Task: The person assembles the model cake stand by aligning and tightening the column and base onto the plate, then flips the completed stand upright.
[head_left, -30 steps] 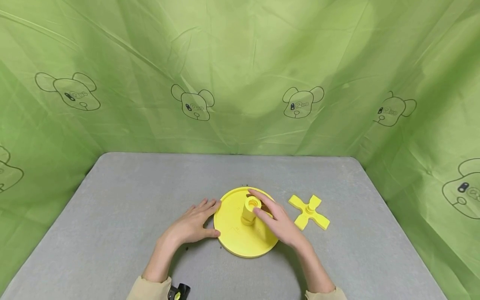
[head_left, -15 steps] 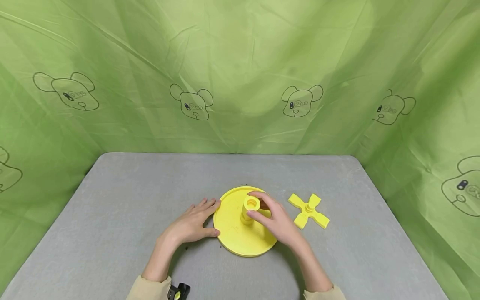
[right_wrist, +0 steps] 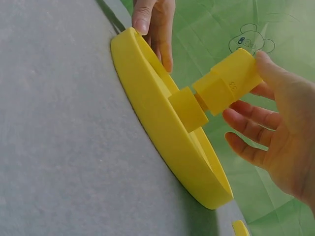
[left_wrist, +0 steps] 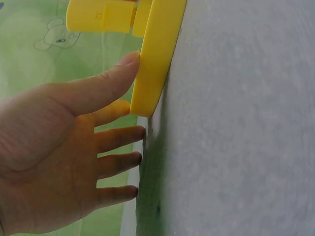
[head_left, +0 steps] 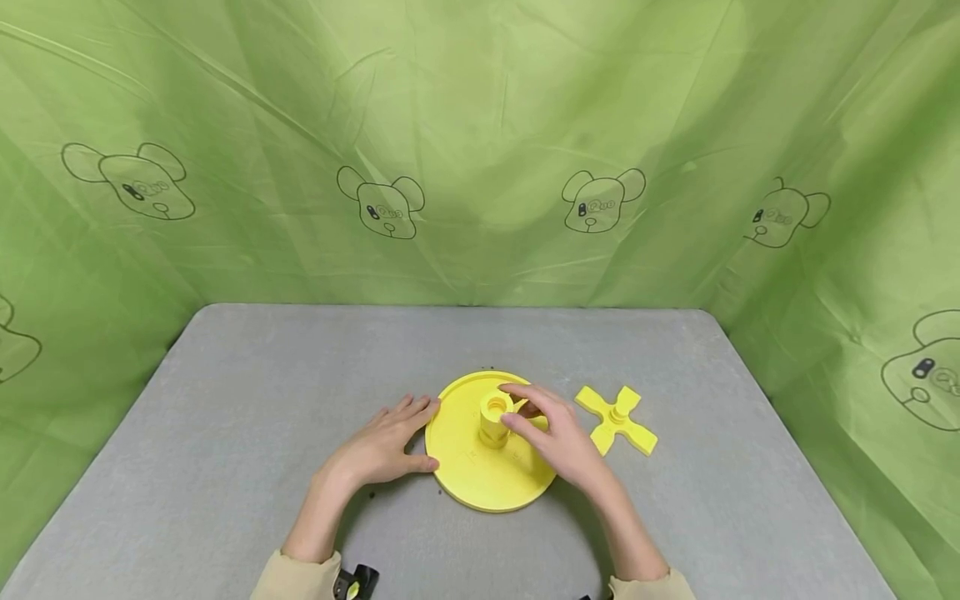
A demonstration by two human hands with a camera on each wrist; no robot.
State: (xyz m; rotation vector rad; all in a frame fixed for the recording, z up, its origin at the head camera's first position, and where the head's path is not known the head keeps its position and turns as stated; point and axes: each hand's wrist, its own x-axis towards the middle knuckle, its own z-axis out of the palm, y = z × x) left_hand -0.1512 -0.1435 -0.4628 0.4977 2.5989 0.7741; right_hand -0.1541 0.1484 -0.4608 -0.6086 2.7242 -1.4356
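Note:
A round yellow tray (head_left: 468,479) with a raised rim lies flat on the grey table, a short round stub (right_wrist: 188,109) at its middle. Above the stub stands a hollow yellow cylinder (right_wrist: 229,81) with embossed digits; a narrower neck shows between the two. My right hand (head_left: 564,442) holds the cylinder near its top, thumb on the near side and index finger on the far side. The other right fingers curl loosely behind it in the right wrist view. My left hand (head_left: 378,447) rests at the tray's left edge, thumb and index finger touching the rim, fingers spread.
Right of the tray lies a yellow cross-shaped piece (head_left: 617,419) with a short post pointing up, close to the right forearm. Green fabric walls (head_left: 480,125) with bear-head drawings rise behind the table and at both sides. A few dark specks dot the tabletop.
The right thumb and index finger have come in closer around the cylinder, and its top has shifted slightly left. The left hand, tray and cross-shaped piece stay in place.

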